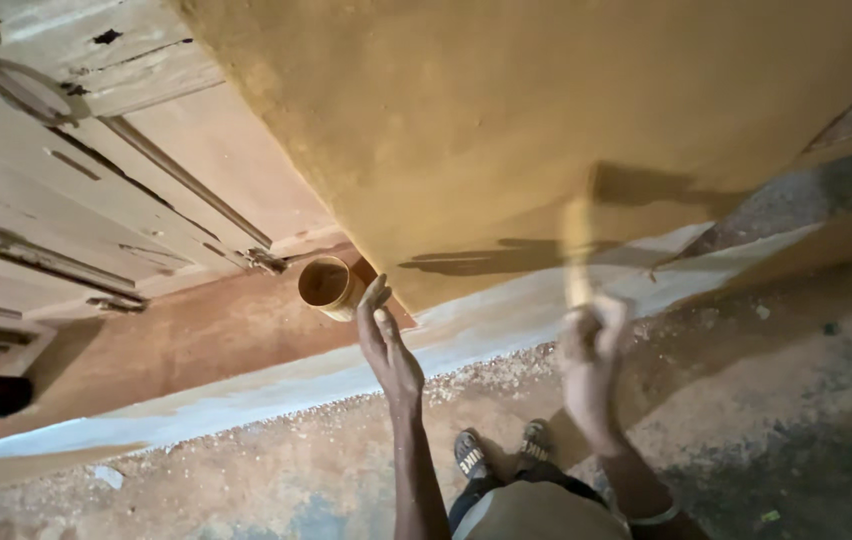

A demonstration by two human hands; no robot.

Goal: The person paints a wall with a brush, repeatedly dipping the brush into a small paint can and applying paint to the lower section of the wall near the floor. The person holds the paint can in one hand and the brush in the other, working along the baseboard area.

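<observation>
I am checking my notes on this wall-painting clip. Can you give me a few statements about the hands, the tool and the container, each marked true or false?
1. The right hand grips a blurred yellowish brush raised against the ochre-coloured wall. True.
2. The left hand is clenched around the brush. False: it is open, with its fingers stretched out, and holds nothing.
3. A small round yellow container sits beside the left hand's fingertips. True.
4. The container lies by the person's dark sandals. False: it sits higher up, near the weathered pale wooden door.
5. Darker streaks mark the wall left of the brush. True.
</observation>
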